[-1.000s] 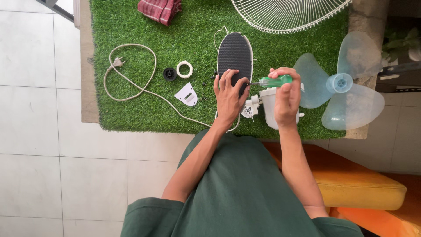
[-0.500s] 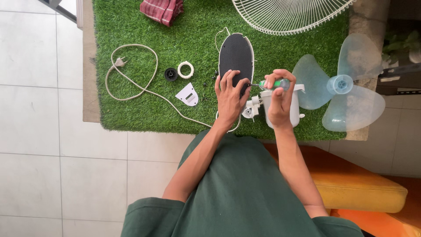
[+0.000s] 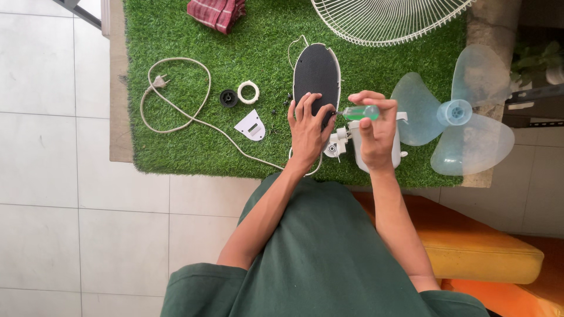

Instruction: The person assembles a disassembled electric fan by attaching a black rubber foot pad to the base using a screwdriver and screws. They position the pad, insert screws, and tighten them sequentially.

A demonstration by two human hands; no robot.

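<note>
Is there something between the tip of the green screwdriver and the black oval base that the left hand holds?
Nothing visible: the green screwdriver in the right hand points straight at the black oval base, beside the left hand.

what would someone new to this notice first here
The two hands at the middle of the green mat: the left hand presses on a black oval fan base, while the right hand holds a green screwdriver with its tip at the base's edge. To the right lies a clear blue fan blade, a white wire grille sits at the top, and a coiled cord lies to the left.
</note>
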